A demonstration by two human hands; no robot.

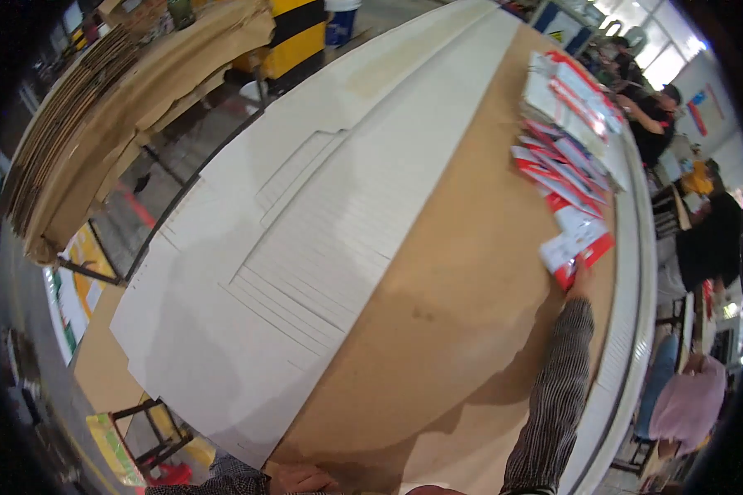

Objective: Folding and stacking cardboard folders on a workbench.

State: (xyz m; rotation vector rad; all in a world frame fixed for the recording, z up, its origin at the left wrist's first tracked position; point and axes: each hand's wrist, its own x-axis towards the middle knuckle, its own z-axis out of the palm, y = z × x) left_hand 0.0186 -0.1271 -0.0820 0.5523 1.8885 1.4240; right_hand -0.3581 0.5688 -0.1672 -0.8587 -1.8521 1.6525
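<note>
My right hand (pixel 581 285) is on the nearest red-and-white packet (pixel 558 251), fingers at its lower right edge. Can't tell whether they are pinched on it or only resting there; the contact is too small and partly hidden. Packet lies flat on the brown board (pixel 437 280), toward the right side, at the near end of a loose overlapping row (pixel 553 161). Next packet (pixel 584 224) sits just beyond and seems to meet or overlap mine; which lies on top, I can't tell. A bigger pile (pixel 563 92) stands at the far end.

My left hand (pixel 307 478) is low in view, by the near end of the white sheet (pixel 305 214), nothing visible in it. Fingers partly cut off, so can't tell if they are apart or together.

To handle this well, I'd judge: get thumb and fingers on opposite faces at the free edge, only this packet between them. Draw it toward me, low, so the neighbour doesn't drag along. Light pressure; it looks thin and likely to crease. Keep my sleeve (pixel 553 388) off the row. Left hand could steady the rest if they start sliding. Watch the white rail (pixel 627 272) on the right; a sideways sweep might knock packets against it.
</note>
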